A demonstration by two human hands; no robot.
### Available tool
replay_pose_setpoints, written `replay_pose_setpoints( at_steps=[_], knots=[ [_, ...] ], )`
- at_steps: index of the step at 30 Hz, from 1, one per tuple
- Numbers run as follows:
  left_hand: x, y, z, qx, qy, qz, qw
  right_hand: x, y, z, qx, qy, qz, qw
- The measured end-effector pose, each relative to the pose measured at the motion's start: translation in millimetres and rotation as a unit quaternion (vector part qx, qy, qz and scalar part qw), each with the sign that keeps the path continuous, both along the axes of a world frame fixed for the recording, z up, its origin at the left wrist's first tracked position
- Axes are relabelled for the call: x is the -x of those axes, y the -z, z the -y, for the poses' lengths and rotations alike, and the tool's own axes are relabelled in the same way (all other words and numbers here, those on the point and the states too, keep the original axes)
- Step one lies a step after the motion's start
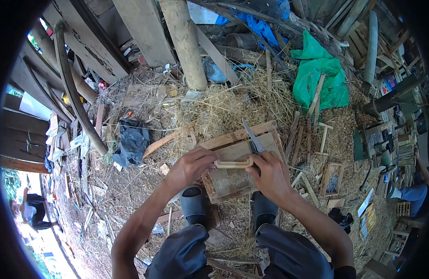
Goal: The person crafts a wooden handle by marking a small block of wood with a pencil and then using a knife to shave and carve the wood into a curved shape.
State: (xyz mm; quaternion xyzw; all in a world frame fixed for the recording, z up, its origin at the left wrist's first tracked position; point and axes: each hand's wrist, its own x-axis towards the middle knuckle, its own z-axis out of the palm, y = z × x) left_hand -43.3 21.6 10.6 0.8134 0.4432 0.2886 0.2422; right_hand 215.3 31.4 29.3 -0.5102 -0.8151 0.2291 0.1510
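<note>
- My left hand (191, 165) pinches the left end of a pale wooden piece (233, 165), a slim bar whose short ends seem turned away from me, held over the middle of the low wooden surface (234, 183).
- My right hand (271, 174) grasps the bar's right end; a knife (252, 135) juts past its knuckles toward the far edge, though I can't tell whether my fingers hold it too.
- I'd judge the bar roughly formed, with some trimming probably left; how much, I can't tell.
- My grey clogs (194, 204) stand either side of the surface's near corner.
- Off the right edge, a shallow wooden tray (332, 180) sits on the floor; farther right lies a yellow printed sheet (367, 221), too small to read. I make out no lettering on bar or knife.
- Past the far edge: straw (224, 109), then green plastic (319, 74).
</note>
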Motion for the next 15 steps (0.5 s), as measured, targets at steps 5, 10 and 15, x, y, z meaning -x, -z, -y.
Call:
replay_pose_setpoints(
  at_steps=[5, 10, 15],
  knots=[
    [2, -1, -1, -0.056, 0.049, -0.025, 0.997, -3, 4, 0, -0.087, -0.060, 0.041, 0.994],
    [0, 1, 4, -0.054, 0.028, -0.010, 0.998, -7, 8, 0, -0.109, -0.071, 0.037, 0.991],
    [-5, 8, 9, -0.080, 0.001, -0.019, 0.997, -7, 9, 0, -0.113, -0.068, 0.030, 0.991]
  ],
)
